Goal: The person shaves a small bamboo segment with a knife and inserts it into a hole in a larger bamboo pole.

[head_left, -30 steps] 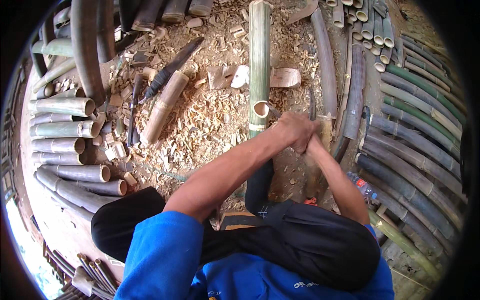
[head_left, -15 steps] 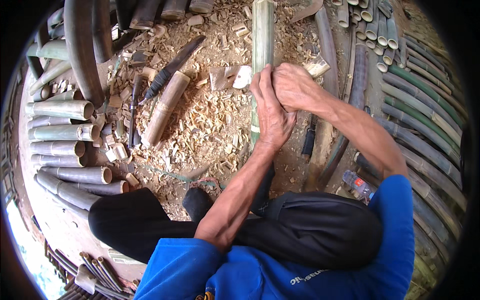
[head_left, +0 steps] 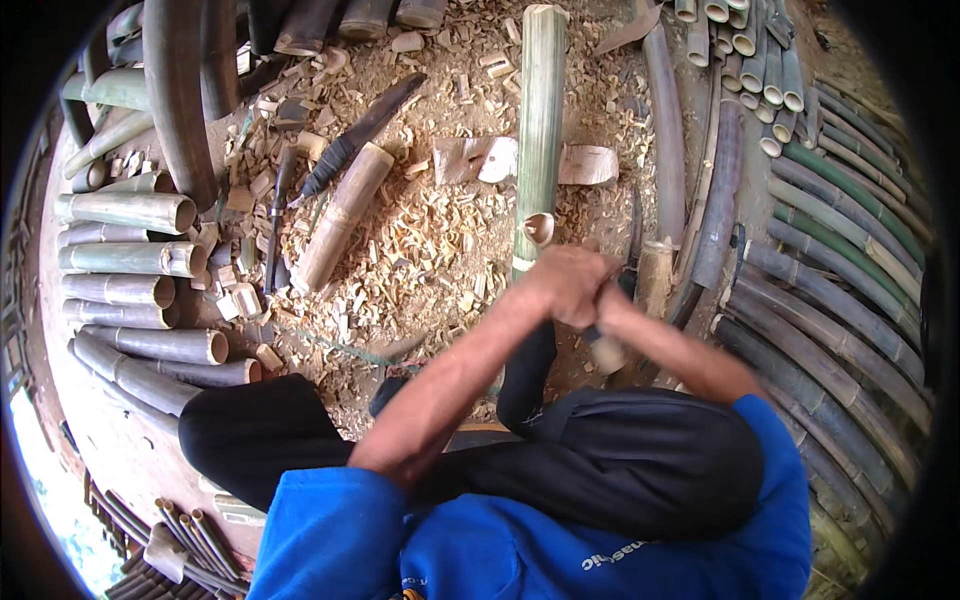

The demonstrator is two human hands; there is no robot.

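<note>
A pale green bamboo pole (head_left: 540, 120) points away from me, lying across a pale wooden block (head_left: 475, 160). Near its close end, a curled shaving or scooped cut (head_left: 539, 230) stands out on the surface. Just below that end, my left hand (head_left: 562, 283) is closed and pressed against my right hand (head_left: 606, 300). The right is closed around a tool whose wooden handle end (head_left: 606, 352) sticks out toward me, blurred by motion. The tool's working end is hidden by my hands. What the left fingers grip is also hidden.
Wood shavings (head_left: 400, 230) cover the ground. To the left lie a knife with a black-wrapped handle (head_left: 330, 165), a bamboo section (head_left: 345, 215) and a slim dark tool (head_left: 277, 220). Bamboo lengths (head_left: 130, 255) line the left; bamboo poles (head_left: 830, 310) are stacked at right.
Both hands have come down toward me from the middle of the pole to its near end. The wooden handle end has swung from beyond my right hand to below it. The curled cut now shows.
</note>
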